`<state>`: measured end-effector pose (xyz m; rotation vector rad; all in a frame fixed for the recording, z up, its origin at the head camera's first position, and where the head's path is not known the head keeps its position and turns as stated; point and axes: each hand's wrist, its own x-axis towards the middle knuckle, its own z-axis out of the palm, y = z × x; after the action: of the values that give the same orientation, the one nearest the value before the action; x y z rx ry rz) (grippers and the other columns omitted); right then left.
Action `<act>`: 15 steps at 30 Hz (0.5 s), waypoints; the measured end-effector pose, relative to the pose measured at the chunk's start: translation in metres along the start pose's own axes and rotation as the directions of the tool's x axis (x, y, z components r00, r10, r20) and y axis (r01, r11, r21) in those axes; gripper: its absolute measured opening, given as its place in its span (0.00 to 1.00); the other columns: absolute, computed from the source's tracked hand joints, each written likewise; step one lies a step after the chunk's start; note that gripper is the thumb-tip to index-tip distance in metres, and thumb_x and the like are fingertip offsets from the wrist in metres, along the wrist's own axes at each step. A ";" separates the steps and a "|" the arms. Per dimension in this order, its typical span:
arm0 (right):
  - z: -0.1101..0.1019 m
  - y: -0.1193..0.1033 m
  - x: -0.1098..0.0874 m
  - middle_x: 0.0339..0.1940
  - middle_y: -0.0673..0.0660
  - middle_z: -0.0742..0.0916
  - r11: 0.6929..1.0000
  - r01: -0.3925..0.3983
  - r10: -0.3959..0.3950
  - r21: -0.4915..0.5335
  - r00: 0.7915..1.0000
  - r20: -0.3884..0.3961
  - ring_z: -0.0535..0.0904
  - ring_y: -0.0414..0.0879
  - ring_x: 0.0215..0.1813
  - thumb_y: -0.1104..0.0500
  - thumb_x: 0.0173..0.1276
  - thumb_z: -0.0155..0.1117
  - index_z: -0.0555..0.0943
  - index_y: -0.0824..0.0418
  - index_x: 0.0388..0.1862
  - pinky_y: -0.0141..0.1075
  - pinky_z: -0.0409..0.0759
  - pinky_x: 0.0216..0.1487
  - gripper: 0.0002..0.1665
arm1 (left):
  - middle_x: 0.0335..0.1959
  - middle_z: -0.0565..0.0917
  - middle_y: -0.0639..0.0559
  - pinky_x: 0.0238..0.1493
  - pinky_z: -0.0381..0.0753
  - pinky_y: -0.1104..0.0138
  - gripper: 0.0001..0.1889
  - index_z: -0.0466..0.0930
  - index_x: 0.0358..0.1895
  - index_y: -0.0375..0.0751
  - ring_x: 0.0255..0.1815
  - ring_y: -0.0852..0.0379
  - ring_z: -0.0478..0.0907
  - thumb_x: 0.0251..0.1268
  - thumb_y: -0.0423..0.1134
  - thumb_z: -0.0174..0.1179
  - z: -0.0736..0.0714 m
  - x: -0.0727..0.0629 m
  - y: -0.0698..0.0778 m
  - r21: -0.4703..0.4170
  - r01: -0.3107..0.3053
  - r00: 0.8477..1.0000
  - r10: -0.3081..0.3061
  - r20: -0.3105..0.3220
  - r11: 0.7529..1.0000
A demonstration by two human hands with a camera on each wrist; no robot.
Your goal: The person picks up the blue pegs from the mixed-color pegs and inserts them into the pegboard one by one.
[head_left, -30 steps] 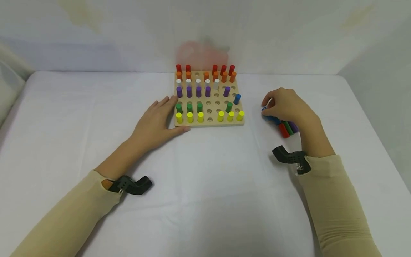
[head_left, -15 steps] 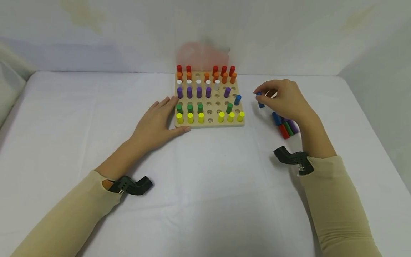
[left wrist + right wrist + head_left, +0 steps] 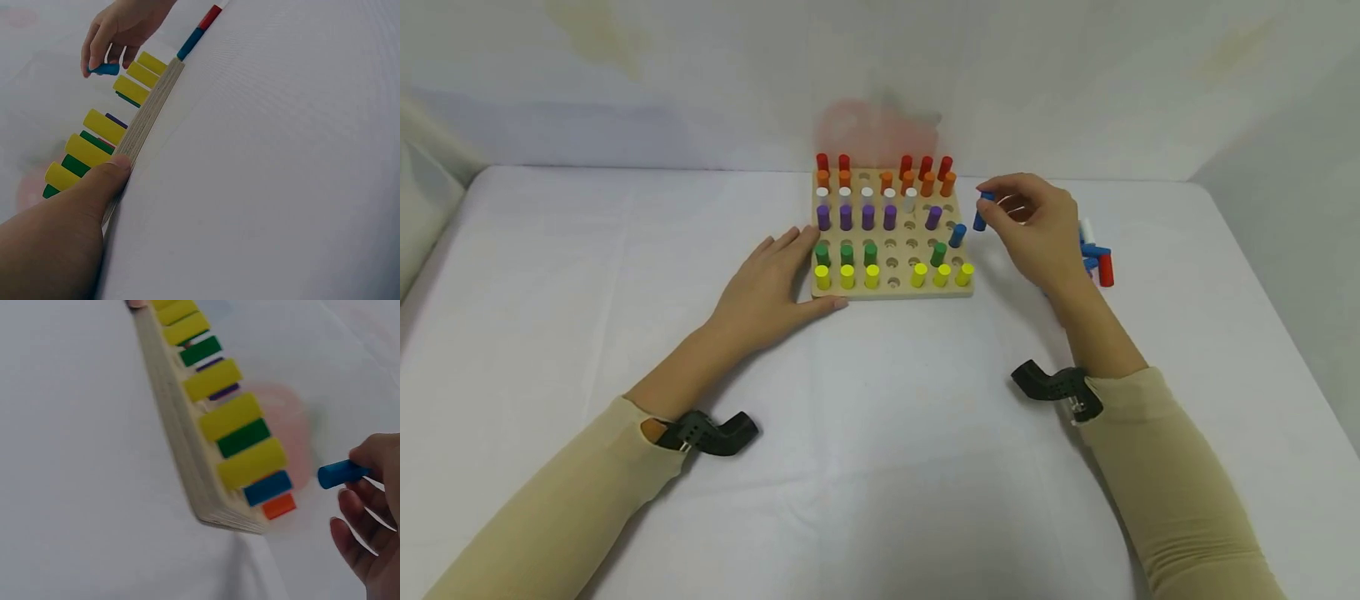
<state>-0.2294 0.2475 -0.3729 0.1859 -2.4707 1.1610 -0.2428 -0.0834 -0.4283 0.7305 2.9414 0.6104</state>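
The right hand [image 3: 1033, 229] pinches a blue peg [image 3: 981, 219] between thumb and fingertips, holding it near upright just beside the right edge of the board [image 3: 917, 292] and apart from the pegs standing there. The left hand [image 3: 763, 287] is released and spread, its thumb lying against the board's near edge and its other fingers reaching along the left side. The board sits towards the far side of the white tabletop [image 3: 880, 450]. Its pegs stand in coloured rows: red pegs [image 3: 927, 167] farthest, then orange pegs [image 3: 928, 185], white pegs [image 3: 867, 197], purple pegs [image 3: 868, 218], a lone standing blue peg [image 3: 957, 237] at the right, green pegs [image 3: 847, 255], and yellow pegs [image 3: 872, 277] nearest. Several holes are vacant, among them one midway along the yellow row. To the right, partly hidden by the right hand and wrist, lie loose pegs: a loose white peg [image 3: 1087, 231], loose blue pegs [image 3: 1096, 250] and a loose red peg [image 3: 1106, 270]. Both arms wear beige sleeves [image 3: 550, 500], with a black mount [image 3: 722, 433] at each wrist.
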 end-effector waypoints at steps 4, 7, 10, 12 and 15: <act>0.014 0.003 -0.004 0.48 0.58 0.90 0.998 0.014 -0.012 0.057 0.999 -0.037 0.79 0.32 0.43 0.56 0.72 0.66 0.86 0.61 0.54 0.21 0.79 0.49 0.15 | 0.83 0.57 0.46 0.86 0.46 0.50 0.56 0.50 0.82 0.45 0.85 0.44 0.51 0.59 0.73 0.60 0.000 0.000 0.001 0.002 -0.004 1.000 0.004 0.004 1.000; 0.022 0.005 -0.007 0.49 0.58 0.90 0.995 0.023 -0.017 0.102 0.998 -0.062 0.79 0.32 0.43 0.58 0.72 0.66 0.86 0.62 0.53 0.22 0.79 0.51 0.15 | 0.83 0.57 0.46 0.86 0.46 0.50 0.56 0.50 0.82 0.45 0.85 0.44 0.51 0.59 0.73 0.60 0.000 0.000 0.000 0.001 -0.003 1.000 0.003 0.002 1.000; 0.030 0.008 -0.008 0.48 0.59 0.90 0.989 0.042 -0.029 0.139 0.995 -0.095 0.79 0.30 0.44 0.59 0.72 0.66 0.86 0.63 0.52 0.25 0.79 0.53 0.14 | 0.83 0.57 0.46 0.86 0.46 0.49 0.56 0.50 0.82 0.45 0.85 0.44 0.51 0.59 0.73 0.60 0.001 0.000 0.000 0.003 -0.003 1.000 0.003 -0.002 1.000; 0.033 0.009 -0.009 0.48 0.60 0.90 0.984 0.065 -0.046 0.164 0.992 -0.118 0.79 0.30 0.46 0.60 0.72 0.65 0.86 0.64 0.52 0.30 0.80 0.55 0.14 | 0.83 0.57 0.46 0.86 0.47 0.49 0.56 0.50 0.82 0.45 0.85 0.44 0.51 0.58 0.74 0.60 0.001 0.000 0.000 0.003 -0.002 1.000 0.002 -0.003 1.000; 0.037 0.012 -0.010 0.46 0.63 0.90 0.976 0.102 -0.074 0.193 0.986 -0.147 0.80 0.31 0.47 0.62 0.71 0.65 0.86 0.66 0.52 0.39 0.82 0.57 0.13 | 0.83 0.58 0.46 0.86 0.47 0.50 0.56 0.50 0.82 0.45 0.85 0.45 0.51 0.58 0.74 0.60 0.001 0.000 0.000 0.001 -0.002 1.000 0.002 -0.002 1.000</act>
<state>-0.2350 0.2260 -0.4066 0.2600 -2.2019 1.3360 -0.2430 -0.0831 -0.4292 0.7341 2.9437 0.6101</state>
